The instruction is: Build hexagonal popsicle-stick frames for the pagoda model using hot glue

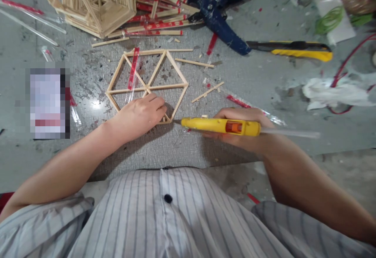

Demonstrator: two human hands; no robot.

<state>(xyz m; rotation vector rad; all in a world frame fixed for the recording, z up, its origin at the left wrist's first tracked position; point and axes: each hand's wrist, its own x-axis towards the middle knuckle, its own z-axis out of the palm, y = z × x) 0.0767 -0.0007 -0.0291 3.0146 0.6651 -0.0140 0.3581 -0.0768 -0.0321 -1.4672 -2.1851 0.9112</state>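
A hexagonal frame of wooden sticks (167, 86) with spokes lies flat on the table. My left hand (143, 113) is closed over its lower side, fingers curled down on the sticks there and hiding part of them. In my right hand (243, 113) is a yellow hot glue gun (211, 125), a clear glue stick (293, 132) poking out of its back. The gun's nozzle touches or nearly touches the frame's lower right corner. Across the frame's upper left lies a red-printed clear wrapper (134, 69).
A larger stacked stick structure (117, 13) stands at the top left, beside wrapped chopsticks (164, 24). Blue cutting pliers (219, 22) and a yellow utility knife (302, 50) lie at upper right. Loose stick pieces (195, 62) are right of the frame; a pixelated rectangular object (47, 101) lies left.
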